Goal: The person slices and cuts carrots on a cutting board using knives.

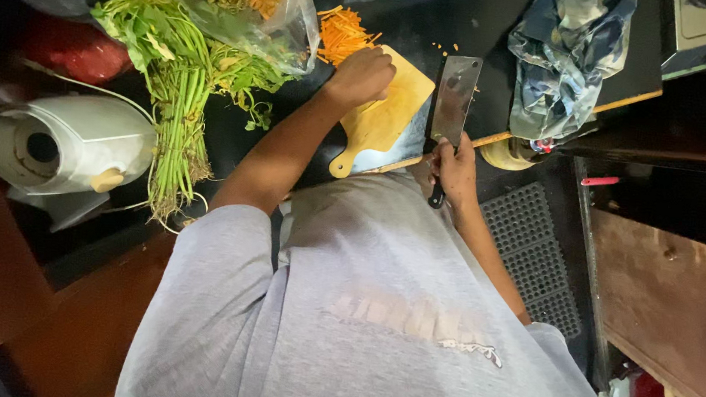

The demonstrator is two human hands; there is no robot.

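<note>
Holding, right hand (457, 167): grip closed on black handle of cleaver (453, 100), blade flat above dark worktop (483, 12).
Left hand (363, 74): fingers curled, resting on wooden cutting board (386, 120).
Shredded carrot (343, 33): on worktop, just beyond board.
Green stalks (179, 78): further left.

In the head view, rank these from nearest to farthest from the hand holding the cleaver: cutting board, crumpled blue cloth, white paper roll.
Measured from the right hand:
1. Cutting board, just beside it.
2. Crumpled blue cloth, on the counter's far edge.
3. White paper roll, across the counter past the greens.
</note>
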